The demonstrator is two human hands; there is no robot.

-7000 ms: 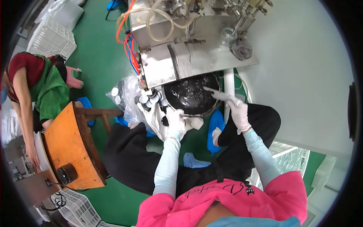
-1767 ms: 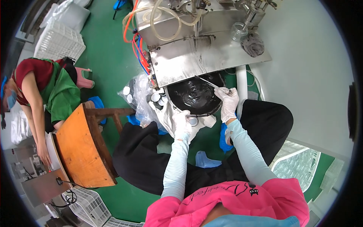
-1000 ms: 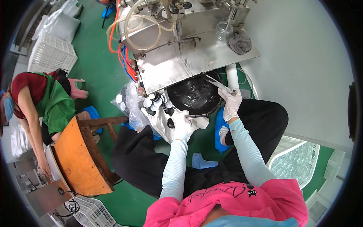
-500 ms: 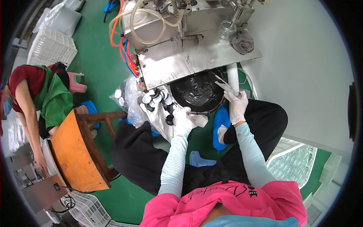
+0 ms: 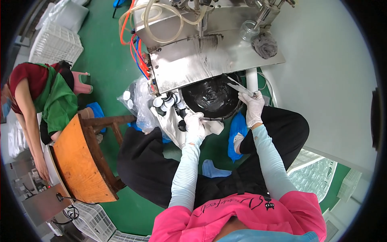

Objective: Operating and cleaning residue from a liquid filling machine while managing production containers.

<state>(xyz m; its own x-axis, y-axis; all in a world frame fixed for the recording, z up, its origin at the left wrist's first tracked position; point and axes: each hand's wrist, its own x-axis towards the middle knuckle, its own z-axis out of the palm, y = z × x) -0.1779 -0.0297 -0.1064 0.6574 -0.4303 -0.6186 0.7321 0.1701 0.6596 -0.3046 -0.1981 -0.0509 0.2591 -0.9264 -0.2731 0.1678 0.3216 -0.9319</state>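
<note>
The black basin (image 5: 211, 97) of dark glossy stuff sits just ahead of both gloved hands. The right hand (image 5: 254, 109) pinches a thin pale scraper (image 5: 238, 86) over its rim; the left hand (image 5: 195, 123) closes on a small jar (image 5: 182, 126). A loose grip could let either fall in. Left of that hand, a clear bag (image 5: 139, 103) holds white-capped jars.

Green floor (image 5: 105, 48) carrying, at upper left, a white lattice crate (image 5: 56, 42) and a white sack (image 5: 70, 14). A steel machine plate (image 5: 201, 66) bears a clear glass jar (image 5: 250, 30) and a grey rag (image 5: 264, 44). A wooden stool (image 5: 113, 123) stands on the floor beside a tilted orange board (image 5: 78, 163).
</note>
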